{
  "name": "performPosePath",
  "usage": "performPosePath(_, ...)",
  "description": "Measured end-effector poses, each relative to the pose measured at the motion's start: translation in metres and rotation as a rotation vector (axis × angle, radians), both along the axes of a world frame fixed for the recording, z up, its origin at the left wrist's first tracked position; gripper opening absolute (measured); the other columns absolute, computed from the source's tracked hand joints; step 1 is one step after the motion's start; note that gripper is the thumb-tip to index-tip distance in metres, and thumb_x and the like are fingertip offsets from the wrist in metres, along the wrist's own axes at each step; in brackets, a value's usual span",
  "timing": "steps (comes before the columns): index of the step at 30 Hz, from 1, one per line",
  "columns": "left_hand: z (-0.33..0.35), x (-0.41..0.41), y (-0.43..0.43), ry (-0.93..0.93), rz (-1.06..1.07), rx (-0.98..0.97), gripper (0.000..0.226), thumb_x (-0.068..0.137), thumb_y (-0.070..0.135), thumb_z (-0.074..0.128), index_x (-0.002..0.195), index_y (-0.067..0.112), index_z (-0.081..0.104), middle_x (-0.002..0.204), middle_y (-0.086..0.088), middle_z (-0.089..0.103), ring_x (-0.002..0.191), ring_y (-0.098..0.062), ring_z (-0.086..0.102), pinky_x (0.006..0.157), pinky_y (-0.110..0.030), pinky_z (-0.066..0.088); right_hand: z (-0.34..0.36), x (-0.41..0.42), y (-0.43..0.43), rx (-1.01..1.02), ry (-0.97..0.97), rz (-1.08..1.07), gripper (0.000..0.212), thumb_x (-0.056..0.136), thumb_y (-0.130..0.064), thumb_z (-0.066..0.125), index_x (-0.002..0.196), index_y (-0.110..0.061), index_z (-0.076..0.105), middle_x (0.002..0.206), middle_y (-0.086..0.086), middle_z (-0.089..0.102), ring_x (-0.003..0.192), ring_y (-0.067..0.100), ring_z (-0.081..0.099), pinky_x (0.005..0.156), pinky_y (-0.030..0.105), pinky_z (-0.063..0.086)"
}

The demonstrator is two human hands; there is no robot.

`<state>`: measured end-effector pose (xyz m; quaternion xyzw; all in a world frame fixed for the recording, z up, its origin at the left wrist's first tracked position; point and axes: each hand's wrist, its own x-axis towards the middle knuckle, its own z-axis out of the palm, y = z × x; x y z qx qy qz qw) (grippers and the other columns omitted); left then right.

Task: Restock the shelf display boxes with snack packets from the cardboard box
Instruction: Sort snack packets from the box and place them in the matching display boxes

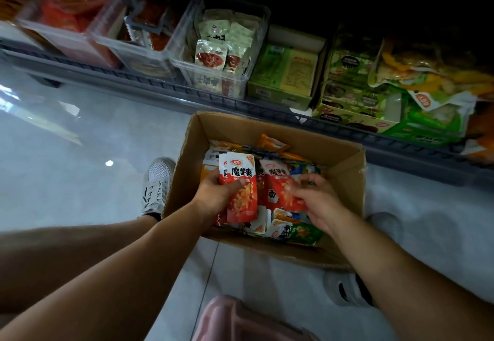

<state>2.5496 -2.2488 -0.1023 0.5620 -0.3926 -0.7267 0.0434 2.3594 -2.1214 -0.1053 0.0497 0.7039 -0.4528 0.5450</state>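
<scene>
An open cardboard box (344, 159) stands on the floor below the shelf, filled with mixed snack packets. My left hand (213, 193) grips a stack of red-and-white packets (240, 188) over the box's left side. My right hand (318, 201) pinches another red packet (280, 193) lying among the others in the box. On the low shelf stand clear plastic display boxes: one with white-and-red packets (222, 46), one with dark red packets (149, 28), and one with red packets (69, 14).
A green carton (283, 73) and a green display carton with bagged snacks (374, 92) sit on the shelf to the right. The shelf's grey rail (160, 86) runs across the view. My shoes (157, 183) flank the box on a glossy tiled floor.
</scene>
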Motion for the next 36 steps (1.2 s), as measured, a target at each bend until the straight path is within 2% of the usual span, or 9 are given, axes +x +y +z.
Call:
performPosePath(2, 0.001, 0.000, 0.002, 0.023, -0.034, 0.010, 0.055, 0.084, 0.033, 0.084, 0.131, 0.021, 0.059, 0.119, -0.008, 0.074, 0.103, -0.030, 0.075, 0.090, -0.056, 0.060, 0.000, 0.005, -0.003, -0.039, 0.008, 0.010, 0.059, 0.077, -0.005, 0.082, 0.127, -0.022, 0.055, 0.118, 0.007, 0.067, 0.098, 0.026, 0.073, 0.078, 0.043, 0.062)
performPosePath(7, 0.003, -0.004, 0.004, 0.129, -0.060, 0.057, 0.050, 0.086, 0.024, 0.080, 0.131, 0.017, 0.059, 0.121, -0.011, 0.074, 0.107, -0.032, 0.074, 0.092, -0.057, 0.059, -0.001, 0.026, -0.013, -0.038, 0.064, 0.128, 0.035, 0.084, -0.015, 0.079, 0.114, -0.020, 0.063, 0.116, 0.005, 0.068, 0.101, 0.024, 0.069, 0.087, 0.048, 0.060)
performPosePath(11, 0.002, -0.006, 0.001, 0.151, -0.067, 0.046, 0.059, 0.079, 0.023, 0.083, 0.132, 0.012, 0.060, 0.120, -0.012, 0.075, 0.108, -0.033, 0.073, 0.097, -0.056, 0.057, -0.002, 0.041, -0.023, 0.038, 0.333, 0.289, 0.040, 0.081, -0.030, 0.082, 0.111, -0.020, 0.056, 0.104, -0.001, 0.069, 0.091, 0.015, 0.069, 0.076, 0.033, 0.059)
performPosePath(15, -0.002, 0.000, -0.002, 0.056, -0.064, 0.008, 0.047, 0.086, 0.012, 0.080, 0.128, 0.013, 0.061, 0.116, -0.011, 0.076, 0.102, -0.031, 0.075, 0.089, -0.051, 0.060, -0.007, 0.040, -0.035, -0.024, 0.368, 0.391, 0.026, 0.089, -0.038, 0.073, 0.100, -0.017, 0.065, 0.094, -0.001, 0.071, 0.081, 0.012, 0.067, 0.065, 0.027, 0.053)
performPosePath(19, -0.007, 0.006, -0.008, -0.066, 0.047, -0.060, 0.043, 0.089, 0.013, 0.078, 0.127, 0.019, 0.060, 0.115, -0.003, 0.073, 0.100, -0.023, 0.071, 0.072, -0.038, 0.059, -0.043, 0.015, -0.036, 0.111, 0.454, 0.319, 0.012, 0.096, -0.023, 0.065, 0.107, -0.020, 0.065, 0.115, 0.003, 0.068, 0.100, 0.020, 0.066, 0.086, 0.037, 0.057)
performPosePath(22, -0.009, 0.007, -0.011, -0.098, 0.075, -0.068, 0.041, 0.091, 0.014, 0.076, 0.125, 0.026, 0.056, 0.108, 0.005, 0.067, 0.095, -0.018, 0.065, 0.068, -0.036, 0.054, -0.067, 0.003, -0.022, 0.214, 0.495, 0.384, 0.027, 0.091, -0.021, 0.072, 0.118, -0.019, 0.065, 0.131, 0.004, 0.063, 0.115, 0.022, 0.061, 0.099, 0.039, 0.052)
performPosePath(28, -0.012, 0.004, -0.013, -0.100, 0.076, -0.041, 0.035, 0.090, 0.011, 0.076, 0.112, 0.032, 0.058, 0.112, 0.003, 0.069, 0.107, -0.025, 0.066, 0.080, -0.043, 0.057, -0.076, 0.009, -0.032, 0.189, 0.482, 0.529, 0.055, 0.082, -0.034, 0.081, 0.130, -0.019, 0.058, 0.132, 0.003, 0.058, 0.117, 0.023, 0.058, 0.090, 0.032, 0.048)
performPosePath(31, -0.010, 0.003, -0.013, -0.124, 0.085, -0.043, 0.040, 0.090, 0.010, 0.076, 0.122, 0.027, 0.059, 0.119, 0.000, 0.069, 0.117, -0.029, 0.065, 0.092, -0.050, 0.055, -0.079, 0.015, -0.042, 0.224, 0.455, 0.390, 0.043, 0.078, -0.035, 0.084, 0.111, -0.023, 0.058, 0.120, 0.004, 0.064, 0.098, 0.018, 0.058, 0.081, 0.030, 0.047)
performPosePath(36, -0.012, 0.005, -0.014, -0.143, 0.108, -0.052, 0.050, 0.092, 0.010, 0.074, 0.136, 0.020, 0.056, 0.132, -0.007, 0.066, 0.122, -0.031, 0.063, 0.099, -0.052, 0.053, -0.090, 0.028, -0.055, 0.280, 0.533, 0.418, 0.040, 0.070, -0.040, 0.089, 0.093, -0.030, 0.058, 0.113, 0.000, 0.061, 0.098, 0.020, 0.059, 0.074, 0.026, 0.045)
